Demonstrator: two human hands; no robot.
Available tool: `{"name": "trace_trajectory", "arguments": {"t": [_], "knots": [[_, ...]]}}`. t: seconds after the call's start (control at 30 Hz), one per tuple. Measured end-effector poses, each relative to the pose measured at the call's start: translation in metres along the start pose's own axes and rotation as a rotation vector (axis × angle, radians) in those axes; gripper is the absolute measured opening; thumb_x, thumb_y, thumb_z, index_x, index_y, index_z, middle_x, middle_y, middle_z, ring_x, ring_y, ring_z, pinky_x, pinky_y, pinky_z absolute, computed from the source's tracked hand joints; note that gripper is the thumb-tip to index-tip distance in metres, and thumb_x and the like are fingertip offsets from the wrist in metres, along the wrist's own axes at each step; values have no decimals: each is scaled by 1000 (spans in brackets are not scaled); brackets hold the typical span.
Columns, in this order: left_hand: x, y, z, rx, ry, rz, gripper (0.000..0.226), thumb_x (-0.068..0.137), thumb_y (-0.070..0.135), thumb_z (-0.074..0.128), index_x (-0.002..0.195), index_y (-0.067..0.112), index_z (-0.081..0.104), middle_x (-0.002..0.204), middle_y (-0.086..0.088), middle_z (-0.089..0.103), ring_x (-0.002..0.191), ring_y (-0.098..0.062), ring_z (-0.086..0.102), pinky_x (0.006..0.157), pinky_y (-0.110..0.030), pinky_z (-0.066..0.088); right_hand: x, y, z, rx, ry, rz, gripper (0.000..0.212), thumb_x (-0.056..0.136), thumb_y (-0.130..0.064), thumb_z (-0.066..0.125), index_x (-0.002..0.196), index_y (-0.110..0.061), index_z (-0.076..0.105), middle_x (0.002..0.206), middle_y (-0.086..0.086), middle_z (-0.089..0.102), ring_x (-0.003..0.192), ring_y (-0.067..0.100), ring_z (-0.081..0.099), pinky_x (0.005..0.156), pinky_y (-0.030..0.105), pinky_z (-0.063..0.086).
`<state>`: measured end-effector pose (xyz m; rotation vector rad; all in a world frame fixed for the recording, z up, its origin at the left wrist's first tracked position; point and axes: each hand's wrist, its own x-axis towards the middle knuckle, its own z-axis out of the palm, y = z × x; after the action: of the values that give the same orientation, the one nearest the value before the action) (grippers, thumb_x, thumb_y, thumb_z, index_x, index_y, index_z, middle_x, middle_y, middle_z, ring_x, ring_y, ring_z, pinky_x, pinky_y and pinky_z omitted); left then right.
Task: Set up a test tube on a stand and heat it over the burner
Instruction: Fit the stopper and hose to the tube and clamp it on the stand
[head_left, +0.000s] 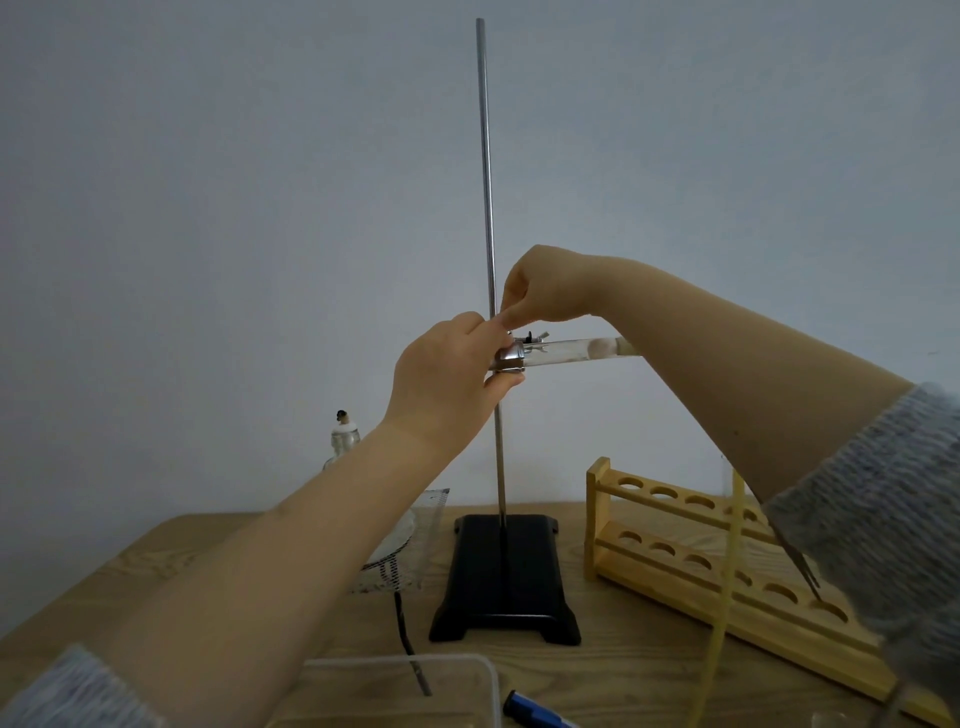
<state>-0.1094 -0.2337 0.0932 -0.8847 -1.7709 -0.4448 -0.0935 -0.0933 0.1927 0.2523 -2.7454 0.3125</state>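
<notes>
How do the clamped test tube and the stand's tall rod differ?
The test tube is clear glass and lies nearly level; the rod is grey metal and stands upright. The tube is short and thick, the rod long and thin. Both are straight and slender, joined at the clamp.

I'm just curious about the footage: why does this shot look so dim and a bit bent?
Head view: flat, dull light with no hard shadows; the wide lens bows the stand rod; glare streaks the test tube; the sleeves at the bottom corners and the blue pen are soft.
</notes>
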Motion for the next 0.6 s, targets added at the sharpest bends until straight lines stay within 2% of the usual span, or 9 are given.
{"name": "trace_trajectory", "arguments": {"t": [0.1, 0.23, 0.3, 0.4, 0.5, 0.6], "knots": [[0, 0, 0, -1, -2, -8, 30, 68, 24, 83, 91, 10, 68, 72, -6, 64, 58, -18, 53, 53, -24, 43, -2, -3, 6, -77, 20, -9, 34, 90, -30, 60, 96, 2, 66, 79, 8, 54, 76, 18, 46, 56, 20, 34], [0, 0, 1, 19, 6, -19, 30, 69, 25, 82, 94, 13, 69, 71, -3, 62, 60, -11, 42, 53, -22, 36, -1, -6, 14, -236, 73, 10, 36, 93, -33, 51, 96, 1, 63, 93, 18, 62, 79, 21, 47, 68, 30, 38], [0, 1, 1, 15, 13, -22, 31, 69, 24, 82, 95, 13, 68, 70, -3, 61, 61, -11, 41, 53, -22, 34, 0, -7, 17, -316, 91, 10, 30, 94, -31, 47, 90, -3, 58, 83, 8, 55, 81, 23, 46, 69, 32, 36], [-1, 2, 1, 7, 17, -39, 32, 68, 23, 83, 95, 14, 68, 68, -3, 60, 59, -11, 40, 53, -22, 34, -1, -12, 18, -395, 103, 29, 30, 92, -22, 48, 65, -12, 41, 67, 1, 42, 72, 23, 46, 57, 28, 32], [-2, 3, 1, 5, 15, -56, 32, 67, 22, 83, 94, 14, 68, 68, -2, 60, 60, -11, 39, 53, -22, 35, -1, -13, 19, -361, 102, 48, 35, 91, -19, 49, 59, -12, 37, 61, 2, 39, 55, 17, 37, 50, 26, 29], [-1, 3, 0, 3, 8, -58, 29, 69, 23, 81, 94, 14, 69, 70, -3, 61, 61, -12, 40, 54, -22, 34, -3, -10, 19, -269, 101, 79, 38, 90, -22, 51, 57, -12, 37, 58, 2, 39, 55, 18, 36, 50, 26, 29]]}}
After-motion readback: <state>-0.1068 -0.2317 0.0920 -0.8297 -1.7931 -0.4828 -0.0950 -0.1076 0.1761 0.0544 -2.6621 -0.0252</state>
